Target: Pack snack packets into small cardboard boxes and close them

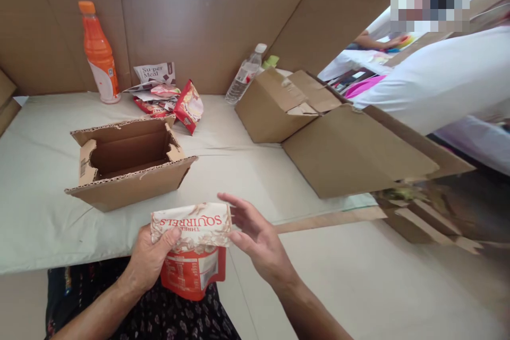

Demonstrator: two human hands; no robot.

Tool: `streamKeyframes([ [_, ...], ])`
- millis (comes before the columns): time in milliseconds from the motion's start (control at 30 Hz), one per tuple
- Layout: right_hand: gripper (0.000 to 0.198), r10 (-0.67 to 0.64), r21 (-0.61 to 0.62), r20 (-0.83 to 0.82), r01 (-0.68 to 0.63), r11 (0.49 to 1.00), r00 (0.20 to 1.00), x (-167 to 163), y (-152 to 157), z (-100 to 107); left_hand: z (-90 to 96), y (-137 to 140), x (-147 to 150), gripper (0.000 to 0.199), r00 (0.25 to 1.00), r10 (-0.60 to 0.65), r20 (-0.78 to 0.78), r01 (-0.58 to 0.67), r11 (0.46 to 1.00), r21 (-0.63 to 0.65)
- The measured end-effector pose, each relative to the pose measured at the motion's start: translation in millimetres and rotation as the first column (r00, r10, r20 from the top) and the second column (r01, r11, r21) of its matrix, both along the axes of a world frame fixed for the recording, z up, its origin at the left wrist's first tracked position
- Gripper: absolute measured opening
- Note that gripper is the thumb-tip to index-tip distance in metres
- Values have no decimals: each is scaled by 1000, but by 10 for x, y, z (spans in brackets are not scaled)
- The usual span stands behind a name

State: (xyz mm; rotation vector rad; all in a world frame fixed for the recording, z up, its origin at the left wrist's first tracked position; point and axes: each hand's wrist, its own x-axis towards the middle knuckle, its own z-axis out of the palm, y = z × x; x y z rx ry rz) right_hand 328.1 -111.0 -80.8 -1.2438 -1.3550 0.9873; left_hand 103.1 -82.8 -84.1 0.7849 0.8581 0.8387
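Two bottles (98, 48) near cardboard wall (207, 16) | open carton (139, 186) nearer | left fingers (170, 239) clamped on pouch (191, 271) | right fingers (240, 204) apart

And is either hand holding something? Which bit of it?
The left hand holds the Three Squirrels pouch by the left end of its folded top; the right hand is open beside it.

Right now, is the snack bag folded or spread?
Folded: the snack bag has its white top lapped over the red part, lettering upside down. The left hand grips its left side.
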Motion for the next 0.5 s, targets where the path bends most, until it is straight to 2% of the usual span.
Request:
streamKeyframes([
  [67,65,150,-185,-231,-195,963,961,-54,14,6,3,-13,15,50,999,-24,-28,24,999,31],
  [133,63,227,-280,-355,-335,900,907,-181,43,33,7,-26,31,51,997,-47,-59,51,996,74],
  [233,48,317,-285,-400,-446,849,860,-338,92,101,48,-29,-25,53,988,-107,-109,122,982,143],
  [333,37,428,-262,-309,-509,820,849,-211,130,200,203,-18,-262,54,965,-182,-190,225,945,239],
  [367,34,441,-263,-248,-498,826,862,-92,143,245,290,-17,-378,56,951,-159,-265,243,915,323],
  [400,30,429,-242,-177,-462,854,886,50,160,299,394,-17,-502,61,928,-90,-361,252,865,433],
  [433,29,386,-185,-100,-399,898,917,195,181,367,514,-12,-625,66,888,19,-459,268,789,552],
  [467,30,323,-94,-15,-323,942,946,323,208,452,646,2,-739,68,831,154,-534,298,687,662],
  [500,35,271,-3,105,-272,962,957,414,244,556,785,31,-837,65,769,283,-574,343,575,743],
])
